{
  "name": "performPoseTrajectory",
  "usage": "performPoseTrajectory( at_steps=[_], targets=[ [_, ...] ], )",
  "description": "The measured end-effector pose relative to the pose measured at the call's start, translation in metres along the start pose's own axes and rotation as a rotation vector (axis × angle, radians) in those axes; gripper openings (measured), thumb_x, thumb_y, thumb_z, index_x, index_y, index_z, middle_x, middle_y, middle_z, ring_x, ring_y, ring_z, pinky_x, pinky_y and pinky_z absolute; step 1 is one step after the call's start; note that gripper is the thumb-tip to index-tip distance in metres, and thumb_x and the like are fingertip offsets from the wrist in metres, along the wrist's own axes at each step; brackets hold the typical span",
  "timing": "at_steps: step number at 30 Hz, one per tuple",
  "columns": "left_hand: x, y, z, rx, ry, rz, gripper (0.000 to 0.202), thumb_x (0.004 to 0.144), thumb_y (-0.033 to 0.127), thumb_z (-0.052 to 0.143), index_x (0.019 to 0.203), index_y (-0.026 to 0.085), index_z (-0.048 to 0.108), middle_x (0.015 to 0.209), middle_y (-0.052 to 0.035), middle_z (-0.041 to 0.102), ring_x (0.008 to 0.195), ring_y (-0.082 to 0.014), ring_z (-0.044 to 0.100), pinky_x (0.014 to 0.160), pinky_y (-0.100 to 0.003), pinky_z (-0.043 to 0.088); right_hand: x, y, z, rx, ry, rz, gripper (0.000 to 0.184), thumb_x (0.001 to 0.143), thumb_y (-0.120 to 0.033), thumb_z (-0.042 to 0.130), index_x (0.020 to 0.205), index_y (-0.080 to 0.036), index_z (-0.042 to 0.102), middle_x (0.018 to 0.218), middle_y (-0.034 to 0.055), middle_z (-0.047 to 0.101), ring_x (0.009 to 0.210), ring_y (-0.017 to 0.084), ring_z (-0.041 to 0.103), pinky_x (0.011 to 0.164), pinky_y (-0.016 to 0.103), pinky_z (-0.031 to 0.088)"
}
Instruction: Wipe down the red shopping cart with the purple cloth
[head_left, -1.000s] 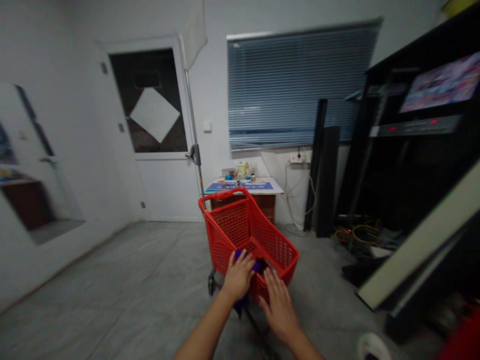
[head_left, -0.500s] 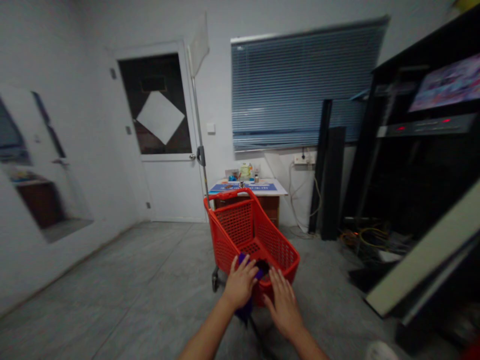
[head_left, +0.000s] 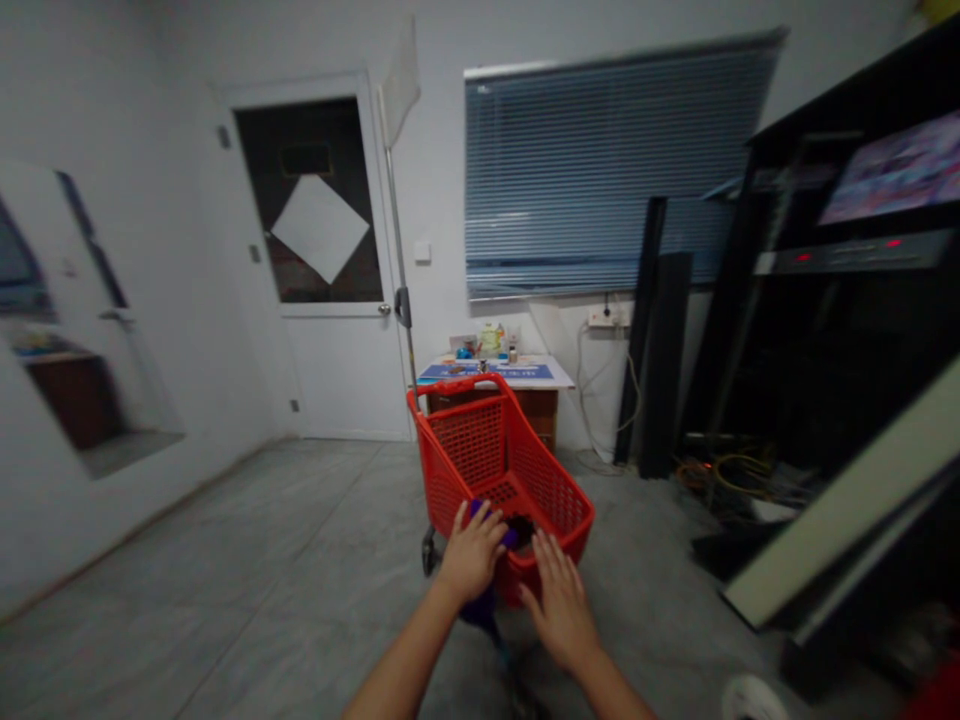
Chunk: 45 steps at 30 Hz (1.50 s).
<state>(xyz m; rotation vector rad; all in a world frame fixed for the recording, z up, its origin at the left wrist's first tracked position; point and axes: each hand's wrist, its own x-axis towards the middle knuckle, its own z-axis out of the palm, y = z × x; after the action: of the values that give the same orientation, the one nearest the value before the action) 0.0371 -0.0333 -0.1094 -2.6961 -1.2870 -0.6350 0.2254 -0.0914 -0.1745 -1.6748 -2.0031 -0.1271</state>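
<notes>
A small red plastic shopping cart (head_left: 480, 450) stands on the grey floor just ahead of me. My left hand (head_left: 471, 556) is closed around the cart's blue handle (head_left: 480, 606) at its near end. My right hand (head_left: 559, 603) lies on the near red rim beside it, fingers stretched out flat. A dark object lies in the bottom of the basket; I cannot make it out.
A low table (head_left: 495, 375) with small items stands against the far wall beyond the cart. A white door (head_left: 330, 270) is to the left, a thin pole (head_left: 397, 260) beside it. Black panels, cables and a dark shelf unit (head_left: 840, 300) fill the right side.
The cart and both hands keep nearly the same place in view; the room has shifted slightly, as I moved forward with the cart. Grips look unchanged.
</notes>
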Motion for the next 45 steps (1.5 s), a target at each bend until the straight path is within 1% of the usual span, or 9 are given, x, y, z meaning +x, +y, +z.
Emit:
performPoseTrajectory(
  at_steps=[3,6,11,16,23,28,33,38,45],
  targets=[
    [0.002,-0.001,0.002,0.016,0.022,-0.042,0.036,0.095,0.029,0.045,0.130,0.031,0.052,0.142,-0.0018,0.051,0.140,-0.0237,0.031,0.117,-0.057,0.005,0.000,0.000,0.003,-0.003,0.026,-0.011,0.067,0.094,-0.048,0.038,0.151,-0.019,0.018,0.155,0.0055,0.025,0.144,0.022,0.018,0.114,0.043,0.026],
    [0.000,0.004,0.004,0.000,0.015,0.005,0.035,0.095,0.029,0.044,0.129,0.030,0.053,0.142,-0.0022,0.052,0.140,-0.0230,0.031,0.117,-0.056,0.006,0.001,0.003,0.007,-0.001,0.066,-0.025,0.068,0.094,-0.049,0.037,0.152,-0.019,0.017,0.155,0.0065,0.027,0.143,0.022,0.020,0.113,0.042,0.027],
    [-0.005,0.009,0.003,-0.015,0.001,0.026,0.035,0.094,0.028,0.046,0.129,0.031,0.053,0.142,-0.0022,0.051,0.140,-0.0226,0.030,0.117,-0.056,0.005,0.007,0.017,0.002,0.001,0.015,-0.060,0.062,0.095,-0.053,0.036,0.148,-0.022,0.029,0.153,0.0051,0.031,0.142,0.021,0.023,0.115,0.043,0.024],
    [-0.007,-0.001,0.005,-0.017,-0.007,0.003,0.036,0.094,0.027,0.047,0.129,0.032,0.053,0.144,-0.0020,0.049,0.142,-0.0217,0.028,0.117,-0.057,0.005,0.011,0.025,-0.007,-0.005,-0.026,-0.037,0.060,0.096,-0.052,0.033,0.146,-0.019,0.034,0.152,0.0059,0.034,0.142,0.021,0.025,0.115,0.044,0.023],
    [-0.001,-0.026,0.002,-0.007,-0.028,-0.075,0.034,0.095,0.030,0.045,0.127,0.032,0.053,0.146,-0.0004,0.047,0.142,-0.0211,0.027,0.116,-0.058,0.006,0.012,0.006,0.004,0.014,0.003,-0.016,0.061,0.095,-0.053,0.035,0.146,-0.020,0.036,0.150,0.0066,0.037,0.141,0.023,0.027,0.114,0.043,0.025],
    [-0.011,-0.020,0.002,-0.004,-0.028,-0.025,0.035,0.095,0.029,0.045,0.129,0.032,0.052,0.146,-0.0004,0.047,0.142,-0.0212,0.026,0.118,-0.055,0.006,0.013,-0.004,0.005,0.005,0.008,0.004,0.065,0.093,-0.055,0.036,0.147,-0.018,0.032,0.152,0.0065,0.033,0.141,0.024,0.027,0.113,0.043,0.026],
    [-0.017,-0.015,0.010,-0.020,-0.011,-0.027,0.034,0.093,0.024,0.048,0.126,0.031,0.054,0.147,-0.0010,0.044,0.143,-0.0214,0.024,0.117,-0.056,0.003,0.013,-0.008,-0.007,-0.024,-0.092,0.035,0.066,0.094,-0.056,0.032,0.146,-0.016,0.034,0.152,0.0069,0.032,0.141,0.024,0.027,0.113,0.042,0.025],
    [-0.015,-0.024,0.017,-0.019,0.016,-0.027,0.034,0.092,0.021,0.049,0.125,0.029,0.055,0.149,-0.0007,0.043,0.144,-0.0198,0.021,0.118,-0.055,0.003,0.014,-0.017,-0.014,-0.048,-0.158,0.091,0.069,0.094,-0.058,0.028,0.148,-0.015,0.031,0.153,0.0079,0.030,0.141,0.024,0.025,0.112,0.041,0.026],
    [-0.020,-0.041,0.009,0.012,-0.012,-0.014,0.038,0.090,0.015,0.048,0.125,0.028,0.054,0.150,0.0002,0.041,0.145,-0.0184,0.018,0.119,-0.054,0.004,0.009,-0.036,-0.002,-0.030,-0.131,0.086,0.068,0.094,-0.058,0.028,0.148,-0.017,0.029,0.154,0.0065,0.028,0.142,0.026,0.024,0.110,0.043,0.028]
  ],
)
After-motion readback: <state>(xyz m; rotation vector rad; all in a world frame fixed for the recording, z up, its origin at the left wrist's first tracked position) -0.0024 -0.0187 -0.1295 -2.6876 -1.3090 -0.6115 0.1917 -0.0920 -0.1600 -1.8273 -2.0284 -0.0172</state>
